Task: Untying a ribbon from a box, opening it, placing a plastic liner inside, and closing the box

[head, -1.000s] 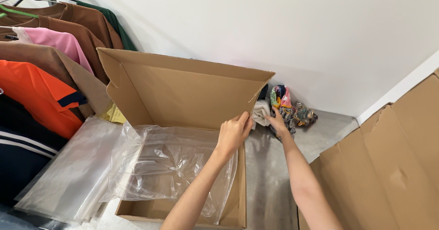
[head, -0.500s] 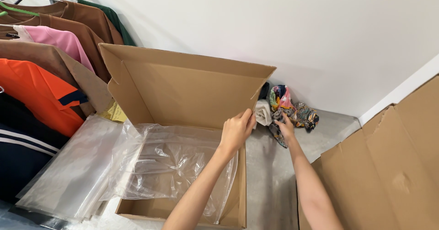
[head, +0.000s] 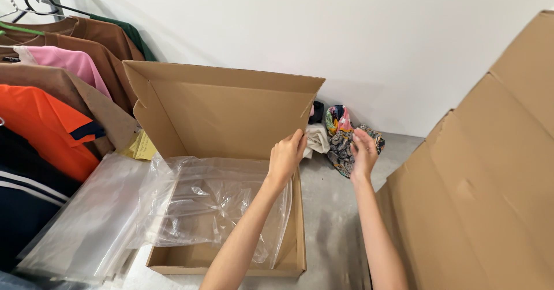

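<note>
I see my left hand (head: 285, 154) resting on the near right corner of the open cardboard box (head: 225, 114), fingers curled over the edge where the raised lid flap meets the side wall; it grips that cardboard edge and nothing else. My right hand (head: 363, 151) is to the right of the box, raised just above the floor, fingers loosely spread and half open. It sits right against a patterned cloth (head: 341, 140), a crumpled piece in many colours, but I cannot tell whether the fingers actually pinch the fabric or only touch it.

That patterned cloth lies on the grey floor (head: 332, 209) just right of the box, close to the white wall (head: 346, 42). A pale cloth (head: 317, 138) is bunched between it and the box's right corner, touching the box.

Inside the box lies a clear plastic bag (head: 213, 206), wrinkled and spilling over the left wall. More flat plastic bags (head: 86, 215) are stacked on the floor left of the box. Beyond them, further left, shirts hang on a rail: an orange shirt (head: 43, 125), a pink shirt (head: 63, 62), brown ones (head: 86, 33). Well to the right of the box stands a large flattened cardboard sheet (head: 485, 174).
</note>
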